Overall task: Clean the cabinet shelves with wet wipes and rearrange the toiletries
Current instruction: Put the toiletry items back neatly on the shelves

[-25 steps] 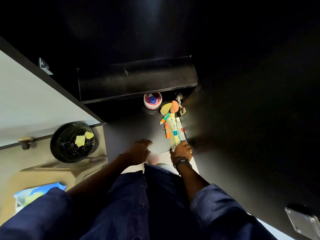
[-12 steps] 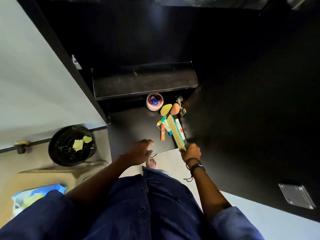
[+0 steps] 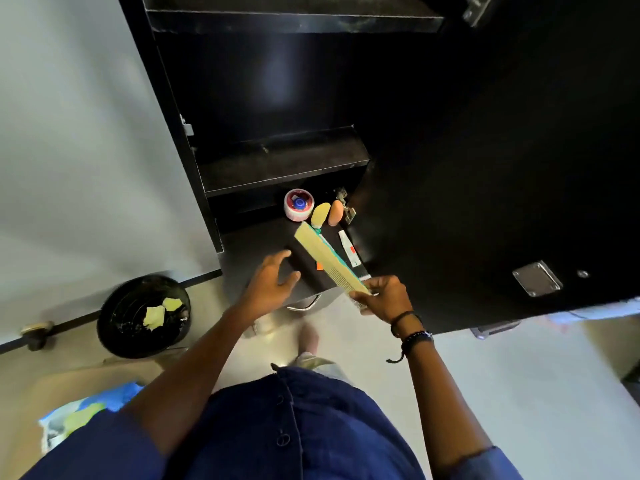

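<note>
Comb (image 3: 330,263) now lifted off bottom shelf (image 3: 256,268), was flat 1.0 s ago; rearranging underway. Right hand (image 3: 382,297) pinches comb's near end at 5 o'clock. Left hand (image 3: 272,284) loose, fingers spread, grasping nothing, over shelf front.

Count: 1 comb, 1 round tub (image 3: 298,205) at 12 o'clock, 2 sponges (image 3: 320,213), 1 white tube (image 3: 349,249), 2 yellow wipes (image 3: 154,315) in bin (image 3: 121,336) at 8 o'clock.

Head cam, one view only: looks steeply down, close above cabinet shelves (image 3: 263,258) & floor.
</note>
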A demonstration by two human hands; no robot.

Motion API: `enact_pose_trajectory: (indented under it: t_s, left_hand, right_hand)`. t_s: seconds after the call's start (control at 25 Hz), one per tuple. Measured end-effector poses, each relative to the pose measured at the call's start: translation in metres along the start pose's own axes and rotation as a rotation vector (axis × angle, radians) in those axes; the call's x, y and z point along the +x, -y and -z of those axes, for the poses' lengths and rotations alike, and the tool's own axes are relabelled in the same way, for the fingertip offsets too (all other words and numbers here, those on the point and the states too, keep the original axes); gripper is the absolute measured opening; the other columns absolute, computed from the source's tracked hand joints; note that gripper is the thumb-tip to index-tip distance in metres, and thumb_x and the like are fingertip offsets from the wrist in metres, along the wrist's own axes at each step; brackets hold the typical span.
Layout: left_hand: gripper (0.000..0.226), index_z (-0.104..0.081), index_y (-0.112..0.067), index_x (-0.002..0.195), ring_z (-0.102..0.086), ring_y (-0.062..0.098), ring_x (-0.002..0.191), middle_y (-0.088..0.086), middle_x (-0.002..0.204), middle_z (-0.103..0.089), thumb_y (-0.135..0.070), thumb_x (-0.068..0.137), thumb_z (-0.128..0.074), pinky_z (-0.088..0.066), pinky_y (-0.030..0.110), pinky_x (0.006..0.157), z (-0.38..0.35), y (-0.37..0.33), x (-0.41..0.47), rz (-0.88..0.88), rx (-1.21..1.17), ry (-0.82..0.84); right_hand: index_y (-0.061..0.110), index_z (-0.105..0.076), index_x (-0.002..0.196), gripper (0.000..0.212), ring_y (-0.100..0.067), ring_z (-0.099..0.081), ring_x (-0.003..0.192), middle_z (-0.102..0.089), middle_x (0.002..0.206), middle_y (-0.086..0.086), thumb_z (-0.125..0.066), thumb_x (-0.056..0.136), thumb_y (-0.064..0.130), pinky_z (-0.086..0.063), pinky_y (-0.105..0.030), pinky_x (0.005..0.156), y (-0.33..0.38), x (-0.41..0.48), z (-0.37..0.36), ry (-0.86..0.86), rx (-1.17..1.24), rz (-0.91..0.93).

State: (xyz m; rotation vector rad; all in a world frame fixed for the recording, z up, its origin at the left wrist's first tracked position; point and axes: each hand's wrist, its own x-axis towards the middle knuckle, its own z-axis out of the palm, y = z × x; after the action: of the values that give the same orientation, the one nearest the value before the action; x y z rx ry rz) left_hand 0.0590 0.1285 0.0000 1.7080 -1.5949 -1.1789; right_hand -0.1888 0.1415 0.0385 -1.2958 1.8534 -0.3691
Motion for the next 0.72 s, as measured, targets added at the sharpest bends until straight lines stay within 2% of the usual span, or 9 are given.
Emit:
enact_pose_trajectory:
  t_s: [0.08, 0.16, 0.28, 0.36, 0.4, 0.6, 0.72]
  left_hand:
    - [0.064, -0.029, -0.019, 0.145, -0.036, 0.023, 0.135, 0.009, 0.147, -0.035, -0.037, 0.09, -0.057, -0.034, 0.038, 0.108, 0.02, -0.014, -0.002, 0.018, -0.029, -0.086]
    - [0.064, -0.024, -0.024, 0.147, -0.041, 0.021, 0.133, 0.006, 0.147, -0.036, -0.043, 0.092, -0.05, -0.04, 0.035, 0.103, 0.04, -0.031, -0.005, 0.069, -0.167, -0.174]
    - [0.04, -0.045, -0.024, 0.13, -0.066, 0.015, 0.102, 0.001, 0.117, -0.064, -0.04, 0.094, -0.049, -0.057, 0.023, 0.076, 0.066, -0.052, -0.012, 0.014, -0.366, -0.259]
    - [0.028, -0.054, -0.022, 0.117, -0.071, 0.012, 0.081, 0.001, 0.104, -0.07, -0.036, 0.093, -0.052, -0.058, 0.021, 0.063, 0.082, -0.067, -0.016, -0.041, -0.421, -0.313]
    - [0.026, -0.056, -0.022, 0.114, -0.071, 0.012, 0.077, 0.001, 0.102, -0.071, -0.035, 0.092, -0.054, -0.058, 0.021, 0.061, 0.09, -0.075, -0.018, -0.047, -0.444, -0.344]
    - [0.029, -0.055, -0.019, 0.116, -0.067, 0.015, 0.069, 0.001, 0.101, -0.069, -0.031, 0.089, -0.059, -0.057, 0.02, 0.059, 0.119, -0.114, -0.021, -0.09, -0.471, -0.511]
    - [0.029, -0.054, -0.022, 0.117, -0.069, 0.013, 0.07, -0.004, 0.1, -0.068, -0.027, 0.089, -0.06, -0.056, 0.017, 0.058, 0.136, -0.144, -0.023, -0.181, -0.474, -0.602]
  right_hand:
    - [0.009, -0.072, 0.103, 0.029, -0.023, -0.072, 0.076, -0.073, 0.099, -0.011, -0.076, 0.077, 0.02, -0.061, -0.031, 0.065, 0.02, -0.013, 0.005, 0.115, 0.077, 0.117]
    - [0.009, -0.071, 0.107, 0.03, -0.022, -0.071, 0.083, -0.072, 0.103, -0.009, -0.074, 0.079, 0.02, -0.06, -0.023, 0.064, 0.038, -0.022, 0.011, 0.203, 0.118, 0.209]
    - [0.013, -0.073, 0.105, 0.03, -0.02, -0.071, 0.085, -0.073, 0.1, -0.001, -0.074, 0.077, 0.023, -0.06, -0.026, 0.068, 0.061, -0.024, 0.019, 0.255, 0.166, 0.286]
    - [0.014, -0.073, 0.103, 0.027, -0.018, -0.071, 0.083, -0.074, 0.097, -0.001, -0.075, 0.077, 0.02, -0.06, -0.027, 0.066, 0.075, -0.021, 0.026, 0.233, 0.234, 0.331]
    - [0.012, -0.071, 0.103, 0.026, -0.019, -0.071, 0.081, -0.074, 0.095, -0.003, -0.075, 0.077, 0.016, -0.06, -0.025, 0.062, 0.082, -0.018, 0.03, 0.204, 0.302, 0.35]
    - [0.004, -0.06, 0.113, 0.029, -0.014, -0.071, 0.083, -0.071, 0.101, -0.013, -0.065, 0.085, 0.003, -0.058, -0.02, 0.06, 0.121, -0.015, 0.051, 0.116, 0.64, 0.375]
    - [0.003, -0.057, 0.115, 0.03, -0.022, -0.069, 0.076, -0.07, 0.096, -0.015, -0.063, 0.085, 0.0, -0.058, -0.024, 0.06, 0.147, -0.012, 0.065, 0.088, 0.762, 0.399]
